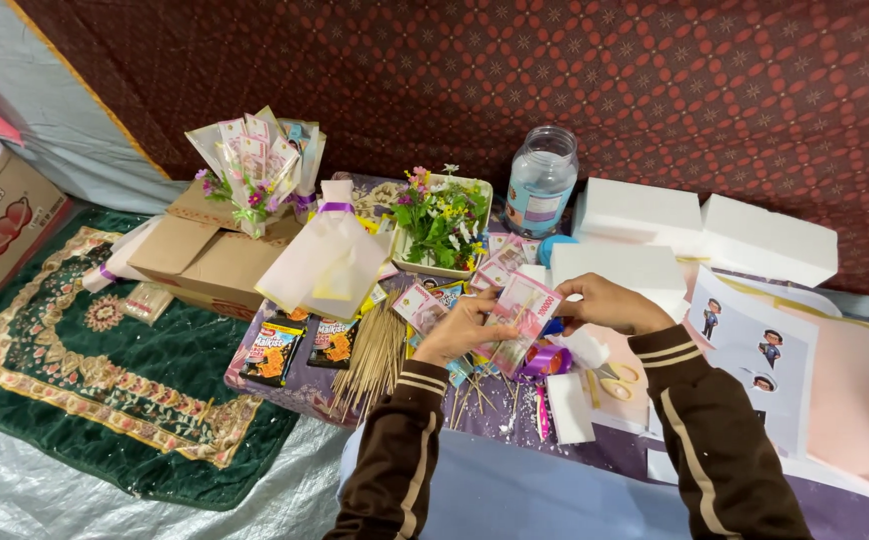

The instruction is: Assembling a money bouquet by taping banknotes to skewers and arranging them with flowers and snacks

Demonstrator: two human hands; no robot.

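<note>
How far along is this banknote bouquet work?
Done: one banknote bouquet stands on the cardboard box. In hand: left hand and right hand hold a pink banknote. Left: loose banknotes, wooden skewers and white foam blocks lie unused.

Soft, even light falls from above, moderately bright, casting only faint shadows. The glass jar (542, 180) at twelve o'clock shows mild glare. Focus is fairly sharp at centre; straight lines bow and detail softens toward the corners, with slight compression grain.
</note>
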